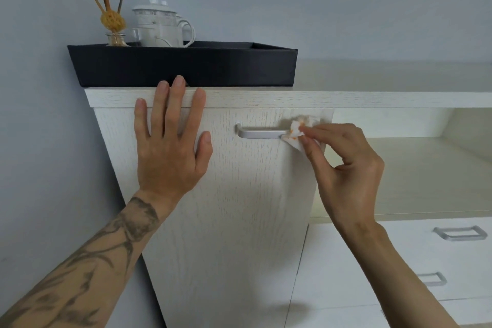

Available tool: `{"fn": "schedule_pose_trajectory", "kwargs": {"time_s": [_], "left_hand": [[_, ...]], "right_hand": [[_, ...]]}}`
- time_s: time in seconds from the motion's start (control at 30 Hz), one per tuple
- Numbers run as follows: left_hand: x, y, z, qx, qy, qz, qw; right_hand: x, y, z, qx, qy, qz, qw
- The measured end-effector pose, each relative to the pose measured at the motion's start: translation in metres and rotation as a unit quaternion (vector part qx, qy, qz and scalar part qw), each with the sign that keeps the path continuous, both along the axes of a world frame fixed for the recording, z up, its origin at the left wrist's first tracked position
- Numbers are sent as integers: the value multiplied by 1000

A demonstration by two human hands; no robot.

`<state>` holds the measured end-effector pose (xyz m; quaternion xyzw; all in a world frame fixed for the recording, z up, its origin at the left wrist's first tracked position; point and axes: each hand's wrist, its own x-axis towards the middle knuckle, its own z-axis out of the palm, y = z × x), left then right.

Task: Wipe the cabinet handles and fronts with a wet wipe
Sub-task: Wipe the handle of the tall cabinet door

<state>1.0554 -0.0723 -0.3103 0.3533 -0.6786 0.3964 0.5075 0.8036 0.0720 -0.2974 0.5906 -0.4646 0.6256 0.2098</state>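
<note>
Two hands on the pale wood-grain cabinet door (239, 221). Left hand (170, 146): fingers spread, palm flat against the door's upper left, fingertips reaching the top edge. Right hand (346, 168): thumb and fingers pinch a crumpled white wet wipe with orange marks (298, 132), held against the right end of the brushed silver bar handle (261, 132). On the cabinet top, a black rectangular tray (186, 66) holds a white lidded ceramic mug (159, 26) and a glass reed diffuser (115, 21).
</note>
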Motion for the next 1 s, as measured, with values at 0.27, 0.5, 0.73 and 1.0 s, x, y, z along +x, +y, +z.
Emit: {"fn": "schedule_pose_trajectory", "kwargs": {"time_s": [0.27, 0.5, 0.73, 1.0], "left_hand": [[-1, 1, 0, -1, -1, -4, 1000], [-1, 1, 1, -2, -1, -4, 1000], [0, 1, 1, -5, -4, -1, 1000], [0, 2, 1, -3, -4, 4, 1000]], "right_hand": [[-8, -3, 0, -12, 45, 2, 999], [16, -14, 15, -48, 170, -8, 984], [54, -24, 27, -21, 194, 10, 981], [53, -23, 20, -34, 168, 4, 985]]}}
